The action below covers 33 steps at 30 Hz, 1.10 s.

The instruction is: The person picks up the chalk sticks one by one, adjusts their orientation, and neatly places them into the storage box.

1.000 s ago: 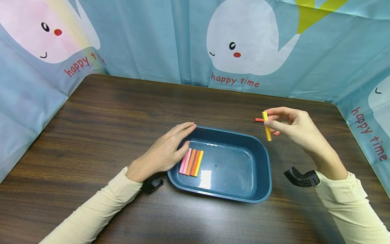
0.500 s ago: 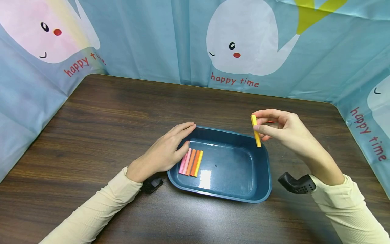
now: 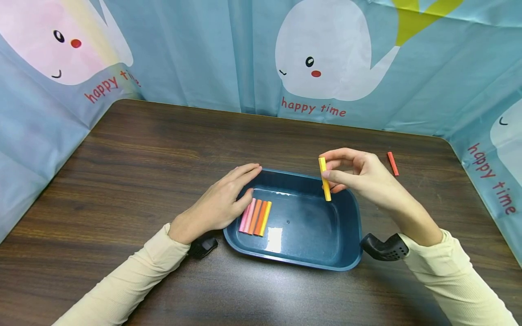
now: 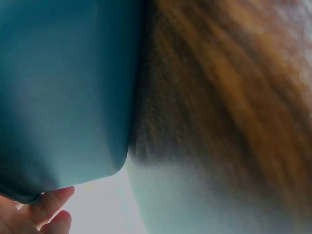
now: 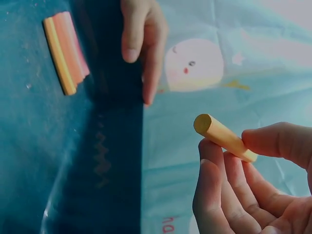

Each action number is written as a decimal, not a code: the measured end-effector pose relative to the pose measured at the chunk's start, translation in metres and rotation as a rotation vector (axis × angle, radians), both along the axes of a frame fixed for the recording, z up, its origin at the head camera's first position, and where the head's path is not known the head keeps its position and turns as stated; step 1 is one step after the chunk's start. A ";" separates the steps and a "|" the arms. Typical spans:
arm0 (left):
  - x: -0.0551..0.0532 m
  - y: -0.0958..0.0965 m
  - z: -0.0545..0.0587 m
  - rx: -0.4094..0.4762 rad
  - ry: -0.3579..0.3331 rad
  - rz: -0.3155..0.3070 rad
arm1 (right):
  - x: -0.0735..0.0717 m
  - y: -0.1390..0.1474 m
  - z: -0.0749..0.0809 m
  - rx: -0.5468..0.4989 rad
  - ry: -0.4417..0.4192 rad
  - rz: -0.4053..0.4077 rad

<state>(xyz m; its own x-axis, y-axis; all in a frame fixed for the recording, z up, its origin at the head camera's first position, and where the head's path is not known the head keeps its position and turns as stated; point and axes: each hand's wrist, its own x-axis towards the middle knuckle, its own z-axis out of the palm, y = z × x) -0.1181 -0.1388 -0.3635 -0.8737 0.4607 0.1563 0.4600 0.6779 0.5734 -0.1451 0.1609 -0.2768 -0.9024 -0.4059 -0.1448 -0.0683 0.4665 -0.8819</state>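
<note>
My right hand pinches a yellow crayon-like stick between thumb and fingers. It holds the stick tilted above the right part of a dark blue plastic tub; the right wrist view shows its round end. My left hand holds the tub's left rim, with the thumb on the inner side and the fingers along the rim. Several matching sticks, pink, orange and yellow, lie side by side at the left of the tub's floor. The left wrist view shows the tub's outer wall and a few fingertips.
A red stick lies on the dark wooden table, beyond and right of the tub. Behind the table hangs a light blue curtain with printed whales. A black wrist mount sits near the tub's right edge.
My right hand has carried the yellow stick leftward, from beside the tub to over it. The red stick behind that hand is now fully visible. My left hand has stayed put.
</note>
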 end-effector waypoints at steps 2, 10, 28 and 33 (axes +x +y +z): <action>0.000 0.000 0.000 0.001 0.004 0.000 | 0.000 -0.004 -0.001 0.000 -0.014 0.009; 0.000 0.000 0.000 -0.006 0.006 0.003 | -0.001 -0.021 -0.007 0.014 -0.079 0.038; 0.000 0.000 0.000 -0.001 -0.017 0.009 | -0.006 -0.045 -0.025 0.018 -0.163 0.162; 0.000 0.000 0.000 -0.002 -0.021 0.009 | -0.007 -0.049 -0.030 0.054 -0.161 0.206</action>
